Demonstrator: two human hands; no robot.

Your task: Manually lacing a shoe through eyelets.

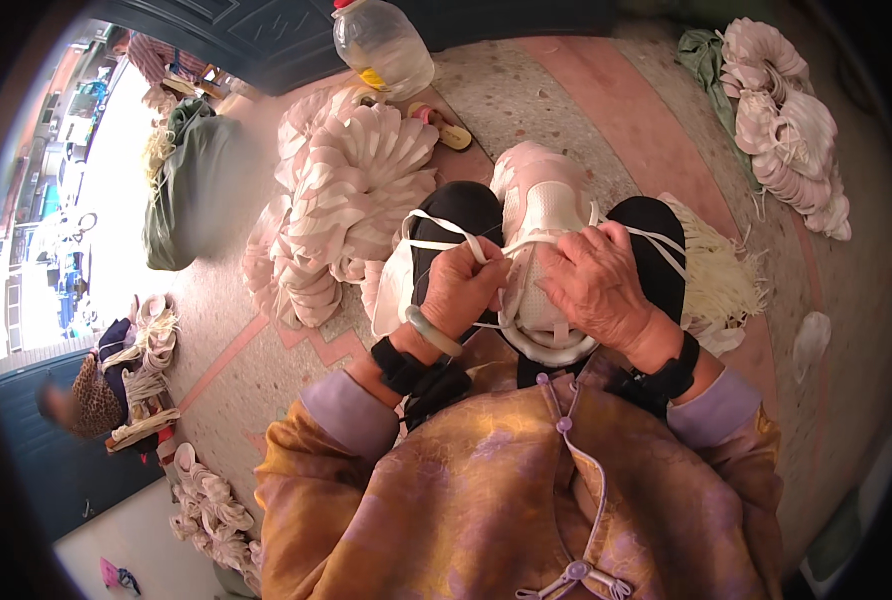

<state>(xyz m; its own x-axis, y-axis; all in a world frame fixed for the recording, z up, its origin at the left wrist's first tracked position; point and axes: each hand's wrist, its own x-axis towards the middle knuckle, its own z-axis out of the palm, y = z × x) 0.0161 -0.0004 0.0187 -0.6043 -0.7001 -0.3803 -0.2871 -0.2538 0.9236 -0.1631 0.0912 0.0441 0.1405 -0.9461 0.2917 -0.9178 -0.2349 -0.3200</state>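
Note:
A pale pink-and-white shoe upper (541, 205) lies between my knees, its rounded opening toward me. White shoelace (434, 243) runs across it and loops out over both dark-trousered knees. My left hand (462, 288) is closed at the left edge of the upper, pinching the lace between thumb and fingers. Over the right side, my right hand (601, 285) is closed with its fingers curled on the upper, and the lace passes under its fingertips. What lies beneath the right fingers is hidden.
Stacked uppers (356, 185) pile up at my left front; more uppers (791, 130) lie at far right. A bundle of cream laces (711, 270) sits beside my right knee. A plastic jug (384, 50), a sandal (453, 132) and a green sack (191, 185) stand farther off. Another person (96, 395) is at left.

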